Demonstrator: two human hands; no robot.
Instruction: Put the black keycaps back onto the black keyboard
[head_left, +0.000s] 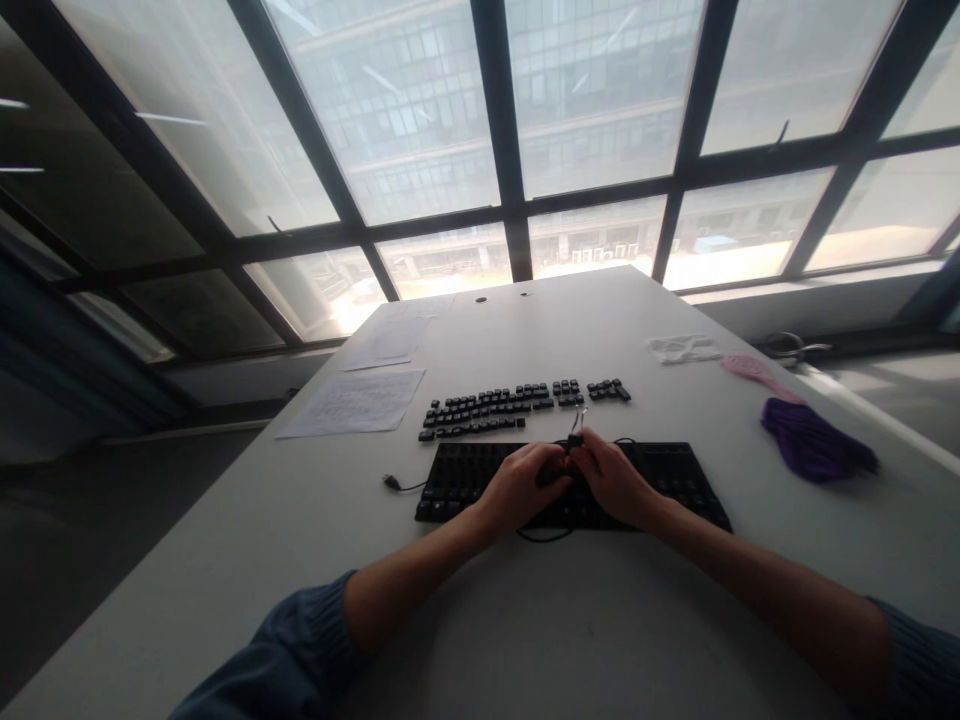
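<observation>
A black keyboard [465, 470] lies on the white table, many of its keycaps off. My two hands meet above its middle. Between the fingertips of my right hand [611, 478] is a keycap puller [576, 438], its thin wire prongs pointing up and away from me. My left hand [521, 485] is closed right beside it, thumb and fingers drawn together; what they pinch is hidden. Beyond the keyboard, loose black keycaps [487, 408] lie in rows, with a smaller group of keycaps [609, 389] at their right end.
Printed paper sheets [352, 403] lie at the left. On the right are a white crumpled cloth or wrapper [682, 348], a pink brush [754, 370] and a purple cloth [814, 440]. A USB plug [391, 483] on its cable sits left of the keyboard. Large windows stand behind the table.
</observation>
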